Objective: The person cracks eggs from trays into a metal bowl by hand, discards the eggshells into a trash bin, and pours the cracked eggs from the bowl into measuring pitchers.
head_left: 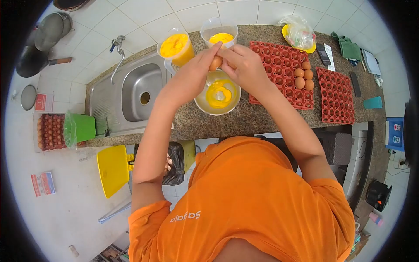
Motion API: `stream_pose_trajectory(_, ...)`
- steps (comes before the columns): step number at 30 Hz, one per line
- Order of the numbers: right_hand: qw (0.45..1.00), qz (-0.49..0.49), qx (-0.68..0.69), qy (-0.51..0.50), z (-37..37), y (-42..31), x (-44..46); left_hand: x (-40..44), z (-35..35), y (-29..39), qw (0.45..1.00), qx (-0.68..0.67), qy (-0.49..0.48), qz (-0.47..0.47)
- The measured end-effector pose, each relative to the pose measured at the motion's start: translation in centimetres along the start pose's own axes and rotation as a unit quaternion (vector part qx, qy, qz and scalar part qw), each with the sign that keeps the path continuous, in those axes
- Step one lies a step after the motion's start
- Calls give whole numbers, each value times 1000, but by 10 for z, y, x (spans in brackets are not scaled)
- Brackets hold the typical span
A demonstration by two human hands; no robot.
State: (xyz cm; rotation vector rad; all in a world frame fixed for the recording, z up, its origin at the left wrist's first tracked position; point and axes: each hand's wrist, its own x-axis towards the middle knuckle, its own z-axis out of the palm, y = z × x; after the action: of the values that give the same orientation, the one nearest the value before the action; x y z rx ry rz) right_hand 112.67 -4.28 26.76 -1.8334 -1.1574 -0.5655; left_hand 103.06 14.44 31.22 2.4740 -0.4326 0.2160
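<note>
Over a metal bowl (199, 104) that holds egg yolks and whites, a brown egg (215, 63) sits between my two hands. My left hand (198, 65) is closed round the egg from the left side. From the right, my right hand (241, 64) has its bent fingers against the same egg; its fingertips meet those of my left hand. Behind them stand two clear jugs, one (176, 48) well filled with yellow yolks, the other (221, 38) also holding yolks. Right of the bowl, a red egg tray (273, 65) carries several brown eggs (300, 83) at its right side.
A second red tray (336, 96) lies farther right, near a yellow plate with a plastic bag (301, 37). On the left are a steel sink (142, 94) with a tap (118, 43) and a green bin (83, 128). A black-lined bin (176, 163) with eggshells is below the counter.
</note>
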Motion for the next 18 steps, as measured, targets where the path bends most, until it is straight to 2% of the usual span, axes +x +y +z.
stream_pose_trajectory(2, 999, 42, 26, 4, 9, -2, -11, -3, 17, -16, 999, -34, 27, -11)
stream_pose_trajectory(4, 983, 171, 54, -38, 33, 3, -39, -14, 67, -56, 993, -93, 45, -53)
stream_pose_trajectory(5, 968, 235, 67, -58, 47, 9, -55, -20, 88, -64, 964, -226, 17, -142)
stream_pose_trajectory(6, 959, 258, 82, -78, 61, 17, -73, -29, 106, -69, 908, -353, -13, -227)
stream_pose_trajectory(7, 950, 281, 96, -98, 75, 26, -91, -36, 120, -77, 852, -454, 10, -261)
stream_pose_trajectory(9, 926, 325, 133, -142, 83, 35, -100, -49, 142, -89, 700, -636, 53, -321)
stream_pose_trajectory(11, 893, 363, 180, -194, 83, 38, -100, -59, 153, -93, 624, -709, 104, -312)
stream_pose_trajectory(12, 890, 351, 206, -207, 84, 41, -97, -64, 157, -97, 583, -741, 131, -306)
stream_pose_trajectory(14, 880, 324, 256, -233, 82, 42, -85, -66, 158, -108, 540, -795, 111, -252)
stream_pose_trajectory(18, 762, 405, 434, -261, 61, 25, -49, -79, 138, -104, 430, -872, 149, -178)
